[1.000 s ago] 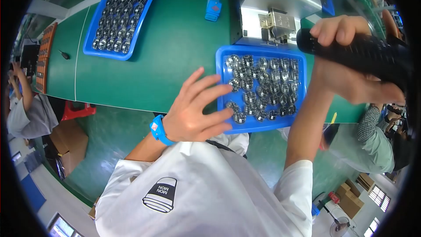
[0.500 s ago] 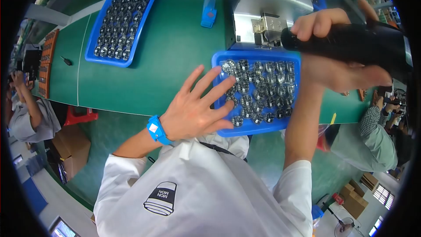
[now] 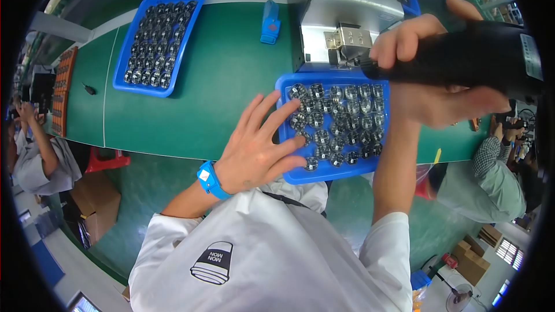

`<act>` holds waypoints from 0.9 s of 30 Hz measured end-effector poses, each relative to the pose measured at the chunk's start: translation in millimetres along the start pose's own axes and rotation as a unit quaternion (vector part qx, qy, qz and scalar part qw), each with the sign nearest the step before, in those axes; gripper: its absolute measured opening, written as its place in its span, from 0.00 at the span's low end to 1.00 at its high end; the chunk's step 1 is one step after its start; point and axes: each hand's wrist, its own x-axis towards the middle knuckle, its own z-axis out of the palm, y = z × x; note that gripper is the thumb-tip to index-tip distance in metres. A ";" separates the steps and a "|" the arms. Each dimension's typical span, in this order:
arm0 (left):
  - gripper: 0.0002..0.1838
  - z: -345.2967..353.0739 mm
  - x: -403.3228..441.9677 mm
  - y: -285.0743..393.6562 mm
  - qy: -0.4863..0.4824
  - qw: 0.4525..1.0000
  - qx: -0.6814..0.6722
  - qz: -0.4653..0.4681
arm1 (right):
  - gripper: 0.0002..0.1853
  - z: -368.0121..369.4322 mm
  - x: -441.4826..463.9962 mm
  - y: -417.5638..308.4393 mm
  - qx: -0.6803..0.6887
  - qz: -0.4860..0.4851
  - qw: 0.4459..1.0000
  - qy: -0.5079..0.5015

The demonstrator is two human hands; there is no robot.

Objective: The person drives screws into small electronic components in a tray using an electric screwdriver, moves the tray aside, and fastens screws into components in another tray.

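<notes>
My left hand (image 3: 252, 144), with a blue wrist strap (image 3: 209, 179), is spread over the left edge of a blue tray (image 3: 332, 177). Its fingertips reach the nearest clear, round parts (image 3: 322, 136), which sit in rows with dark pieces inside; whether they touch is unclear. My right hand (image 3: 419, 95) is wrapped round a thick black electric screwdriver (image 3: 462, 55) held level above the tray's right side. Its front end points left, beside the metal mouth (image 3: 352, 39) of a silver machine (image 3: 347, 1). The tip is hidden by the fingers and blur.
Another blue tray (image 3: 120, 75) of similar parts lies on the green table (image 3: 231, 40) to the left. A blue strap (image 3: 270, 22) lies near the machine. Orange racks (image 3: 62, 92) stand at far left. Other people work at left and right (image 3: 497, 179).
The screwdriver and my right hand have shifted slightly left in view. My left hand stays spread at the tray's edge. The camera view has tilted a little.
</notes>
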 end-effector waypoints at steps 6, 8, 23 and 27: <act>0.17 5.7 -2.7 3.1 0.018 1.000 -0.008 -0.012 | 0.61 -20.4 1.8 29.7 0.088 -0.107 0.990 -0.023; 0.17 6.4 -2.9 2.4 0.017 1.000 -0.012 -0.013 | 0.61 -15.0 1.7 34.7 0.116 -0.076 0.990 -0.005; 0.16 10.8 -3.6 0.9 0.040 0.999 -0.011 -0.032 | 0.57 33.5 -69.4 5.8 0.160 0.080 0.983 0.041; 0.16 9.4 -2.4 1.4 0.035 0.999 -0.011 -0.033 | 0.56 36.1 -80.9 9.4 0.167 0.115 0.979 0.040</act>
